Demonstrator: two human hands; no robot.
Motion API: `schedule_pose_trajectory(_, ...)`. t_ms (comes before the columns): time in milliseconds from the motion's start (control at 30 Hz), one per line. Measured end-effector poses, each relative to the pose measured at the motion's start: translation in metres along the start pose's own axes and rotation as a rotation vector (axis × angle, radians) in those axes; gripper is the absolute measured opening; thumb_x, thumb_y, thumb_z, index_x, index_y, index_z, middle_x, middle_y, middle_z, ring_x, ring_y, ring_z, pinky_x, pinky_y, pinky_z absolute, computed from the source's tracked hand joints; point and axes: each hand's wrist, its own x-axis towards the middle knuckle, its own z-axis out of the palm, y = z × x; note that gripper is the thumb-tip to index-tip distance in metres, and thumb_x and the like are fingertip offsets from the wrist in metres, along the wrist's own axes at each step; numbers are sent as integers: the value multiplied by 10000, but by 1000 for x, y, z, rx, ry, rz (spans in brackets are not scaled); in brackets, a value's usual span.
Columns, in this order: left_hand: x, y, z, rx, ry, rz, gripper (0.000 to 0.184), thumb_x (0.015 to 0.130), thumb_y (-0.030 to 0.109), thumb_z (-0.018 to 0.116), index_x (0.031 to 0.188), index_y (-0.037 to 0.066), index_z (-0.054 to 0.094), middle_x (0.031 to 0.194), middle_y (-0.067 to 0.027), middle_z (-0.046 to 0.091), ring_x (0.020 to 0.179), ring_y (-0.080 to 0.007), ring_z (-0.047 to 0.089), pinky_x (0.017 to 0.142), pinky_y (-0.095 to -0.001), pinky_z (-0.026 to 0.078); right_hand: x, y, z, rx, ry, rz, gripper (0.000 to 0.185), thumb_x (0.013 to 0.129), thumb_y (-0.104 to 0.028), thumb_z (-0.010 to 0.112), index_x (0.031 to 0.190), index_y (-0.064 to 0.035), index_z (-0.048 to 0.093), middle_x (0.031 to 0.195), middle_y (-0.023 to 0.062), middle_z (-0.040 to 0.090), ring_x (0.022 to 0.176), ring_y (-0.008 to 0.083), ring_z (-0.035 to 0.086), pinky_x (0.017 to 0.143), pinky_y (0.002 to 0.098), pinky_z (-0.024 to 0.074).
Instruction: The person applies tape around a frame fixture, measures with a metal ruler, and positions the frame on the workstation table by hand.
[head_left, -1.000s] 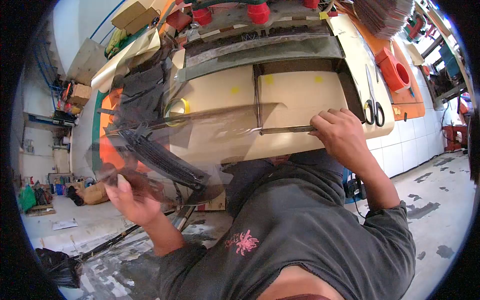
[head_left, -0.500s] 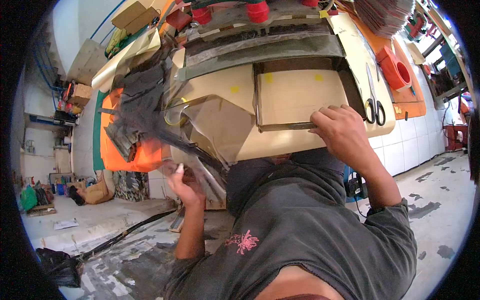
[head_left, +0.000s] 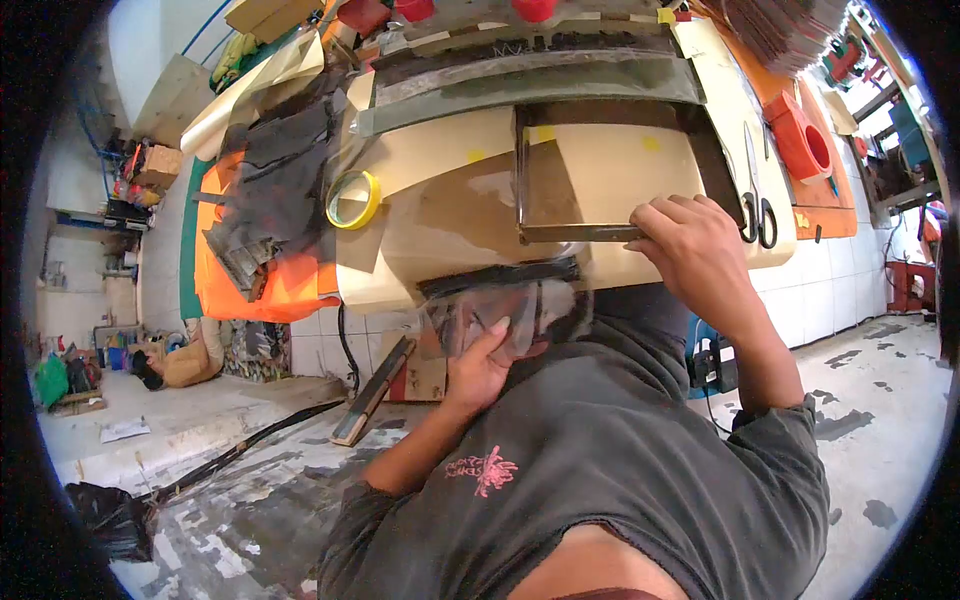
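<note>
A dark, rectangular, open-centred frame [head_left: 580, 234] lies on cream sheeting [head_left: 365, 285]. A clear, black-streaked plastic sheet [head_left: 500, 279], crumpled and partly blurred, hangs at the sheeting's front edge, near the frame.

The frame [head_left: 585, 234] is dark brown-black, the film [head_left: 490, 308] see-through with a dark band, the paper [head_left: 430, 148] cream, the tape roll [head_left: 376, 203] yellow, the shirt [head_left: 600, 430] charcoal with a pink print [head_left: 491, 471], the floor [head_left: 865, 375] grey with dark blotches

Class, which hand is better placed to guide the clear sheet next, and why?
Probably the left hand: it already pinches the clear sheet by the person's waist, while the right hand grips the dark frame.
</note>
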Motion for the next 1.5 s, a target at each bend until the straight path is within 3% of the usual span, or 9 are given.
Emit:
schedule_pose_trajectory(67, 7, -9, 10, -71, -116, -6, 437, 1109, 70, 492, 1540, 29, 428, 1572, -199, 533, 1380, -427, 594, 1110, -603, 547, -1, 1, 1, 38, -15, 22, 202, 874, -163, 769, 970, -71, 617, 888, 83, 656, 901, 306, 664, 814, 444, 491)
schedule_pose_trajectory(300, 10, -16, 46, -2, -95, -190, 398, 1135, 193, 538, 1478, -8, 510, 1483, -188, 600, 1354, -392, 618, 1101, -505, 564, -4, 1, 2, 32, 17, 21, 197, 866, -147, 768, 975, -72, 622, 899, 84, 665, 915, 308, 669, 823, 436, 494)
schedule_pose_trajectory(500, 22, -25, 60, 182, -99, -260, 514, 1113, 194, 600, 1552, 49, 376, 1453, -147, 568, 1276, -348, 677, 1014, -384, 597, -6, 1, 4, 44, 3, 11, 200, 865, -151, 779, 970, -75, 627, 888, 86, 665, 896, 315, 676, 815, 439, 502)
schedule_pose_trajectory(633, 36, -28, 67, 192, -225, -328, 493, 1117, 165, 575, 1555, 66, 370, 1476, -146, 535, 1265, -356, 683, 1030, -401, 590, -4, -2, 2, 8, -5, -10, 228, 874, -226, 766, 1001, -105, 620, 879, 62, 664, 897, 287, 699, 786, 441, 517)
schedule_pose_trajectory(733, 41, -40, 66, 86, -210, -302, 402, 1127, 94, 507, 1524, 46, 464, 1395, -178, 646, 1249, -392, 693, 1047, -466, 589, -3, -4, 3, 15, -4, -7, 214, 882, -221, 758, 994, -105, 618, 882, 61, 665, 889, 283, 697, 782, 439, 513)
schedule_pose_trajectory(1000, 30, -39, 60, 257, -239, -367, 493, 1127, 67, 475, 1597, 71, 328, 1546, -186, 519, 1227, -424, 699, 988, -424, 627, -8, -8, -1, -4, 7, -9, 188, 895, -224, 727, 1003, -110, 623, 854, 51, 642, 845, 263, 663, 750, 416, 493)
schedule_pose_trajectory(1100, 21, -30, 63, 248, -272, -380, 485, 1113, 56, 500, 1577, 65, 359, 1455, -165, 593, 1208, -370, 719, 979, -384, 628, -14, -9, 0, -15, 8, -1, 173, 896, -220, 716, 994, -112, 623, 853, 49, 635, 838, 261, 653, 751, 412, 492)
schedule_pose_trajectory(1233, 28, -29, 68, 239, -294, -339, 483, 1121, 58, 494, 1586, 55, 367, 1487, -176, 579, 1231, -367, 707, 981, -378, 630, -14, -13, 2, 12, 28, -24, 176, 861, -203, 709, 984, -113, 621, 864, 46, 637, 841, 259, 651, 746, 407, 486)
schedule_pose_trajectory(1500, 50, -45, 78, -19, -289, -268, 461, 1130, 91, 531, 1576, 58, 419, 1492, -135, 597, 1307, -358, 663, 1136, -426, 534, -10, -17, 5, 11, 26, -71, 221, 799, -196, 704, 991, -121, 626, 877, 35, 633, 855, 242, 653, 749, 397, 478)
